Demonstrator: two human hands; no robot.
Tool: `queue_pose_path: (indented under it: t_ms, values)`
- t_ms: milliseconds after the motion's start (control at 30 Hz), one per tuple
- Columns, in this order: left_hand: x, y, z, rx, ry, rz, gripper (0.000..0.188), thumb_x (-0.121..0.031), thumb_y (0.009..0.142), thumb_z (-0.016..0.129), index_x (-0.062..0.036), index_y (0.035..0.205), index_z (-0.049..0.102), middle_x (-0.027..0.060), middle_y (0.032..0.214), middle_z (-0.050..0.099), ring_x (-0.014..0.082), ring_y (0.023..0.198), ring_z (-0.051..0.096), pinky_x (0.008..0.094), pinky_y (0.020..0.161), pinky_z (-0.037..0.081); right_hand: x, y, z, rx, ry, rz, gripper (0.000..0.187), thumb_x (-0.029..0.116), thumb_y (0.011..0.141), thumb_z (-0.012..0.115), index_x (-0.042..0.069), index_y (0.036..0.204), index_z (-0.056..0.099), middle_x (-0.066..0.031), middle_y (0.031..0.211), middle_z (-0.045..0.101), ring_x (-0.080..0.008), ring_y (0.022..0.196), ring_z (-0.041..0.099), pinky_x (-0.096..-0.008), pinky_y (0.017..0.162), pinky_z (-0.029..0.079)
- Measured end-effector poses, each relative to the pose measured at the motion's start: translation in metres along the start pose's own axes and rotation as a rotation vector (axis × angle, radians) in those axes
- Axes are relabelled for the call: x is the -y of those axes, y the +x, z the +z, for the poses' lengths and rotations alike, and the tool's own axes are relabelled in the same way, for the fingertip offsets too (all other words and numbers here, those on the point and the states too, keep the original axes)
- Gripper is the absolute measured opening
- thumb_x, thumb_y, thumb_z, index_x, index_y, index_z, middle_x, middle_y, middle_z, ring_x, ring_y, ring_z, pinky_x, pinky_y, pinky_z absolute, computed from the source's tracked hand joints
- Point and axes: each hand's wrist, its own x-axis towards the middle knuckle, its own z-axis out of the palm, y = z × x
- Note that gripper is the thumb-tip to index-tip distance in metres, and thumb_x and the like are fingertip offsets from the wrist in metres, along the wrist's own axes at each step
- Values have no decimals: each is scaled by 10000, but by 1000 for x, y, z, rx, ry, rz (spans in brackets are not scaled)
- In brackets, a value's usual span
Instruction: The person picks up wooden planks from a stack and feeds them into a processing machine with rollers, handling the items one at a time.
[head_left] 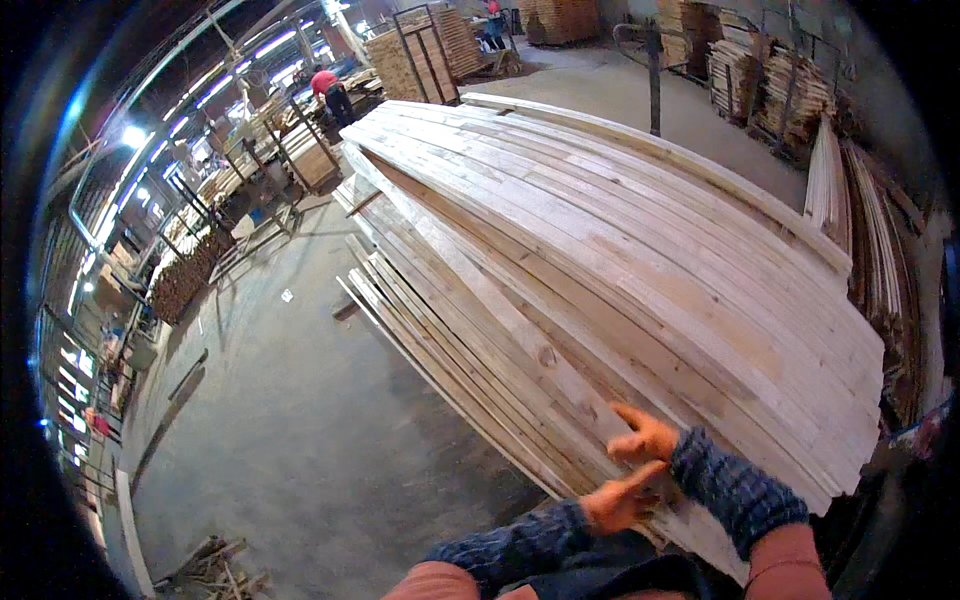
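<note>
My right hand (643, 438) is over the near end of a long loose board (520, 335), its fingers apart and pointing left. Just below it, my left hand (622, 500) reaches up and right with fingers stretched out, close to the right hand's fingertips. Neither hand visibly grips anything; whether the fingers touch the wood is hard to tell. The loose board lies slanted across a wide stack of long pale planks (640, 240). Beside it, narrower boards (440, 340) lie lower on the stack's left side. Dark knitted sleeves cover both my forearms.
Grey concrete floor (300, 420) extends to the left. Wood scraps (215, 570) lie at the lower left. A metal post (654, 85) stands behind the stack. Stacked lumber (790, 95) and upright strips (828, 190) are at the right. A person in red (328, 88) bends farther back.
</note>
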Motion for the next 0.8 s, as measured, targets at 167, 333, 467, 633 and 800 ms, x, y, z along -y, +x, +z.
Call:
queue_pose_path:
  t_ms: [167, 333, 467, 633, 800]
  values:
    - [-116, -39, -27, -318, 15, 389, 693, -684, 925, 556, -176, 1397, 557, 50, 1358, 603, 238, 1228, 562, 442, 966, 482, -37, -93, -11, -101, -148, 8, 1080, 353, 661, 918, 35, 1536, 371, -171, 1509, 472, -285, 1387, 456, -392, 1147, 370]
    - [-203, -25, -47, -167, -289, 567, 751, -709, 836, 665, -104, 1277, 603, 79, 1212, 659, 288, 1053, 639, 419, 907, 526, -75, -187, -10, -325, -315, 62, 1081, 372, 605, 927, 44, 1501, 419, -200, 1454, 530, -343, 1341, 516, -425, 1128, 401]
    - [-159, 28, -84, -441, -509, 519, 810, -739, 817, 647, -143, 1360, 566, 101, 1366, 586, 335, 1244, 546, 521, 1082, 428, -79, -228, -18, -433, -736, 156, 982, 391, 602, 869, 114, 1459, 477, -217, 1324, 600, -431, 1234, 549, -487, 1049, 448]
    - [-117, 52, -54, -289, -231, 501, 868, -768, 863, 499, -206, 1519, 407, 71, 1566, 425, 314, 1435, 360, 656, 1173, 224, -132, -267, -44, -515, -916, 120, 948, 418, 646, 811, 198, 1495, 453, -189, 1314, 609, -398, 1179, 577, -537, 1040, 421]
    - [-119, 30, -73, -183, 14, 560, 730, -661, 943, 411, -253, 1546, 350, 12, 1637, 319, 315, 1491, 262, 703, 1156, 173, -122, -279, -42, -563, -1104, -7, 1015, 390, 618, 791, 226, 1542, 404, -174, 1261, 619, -370, 1083, 615, -498, 912, 502]
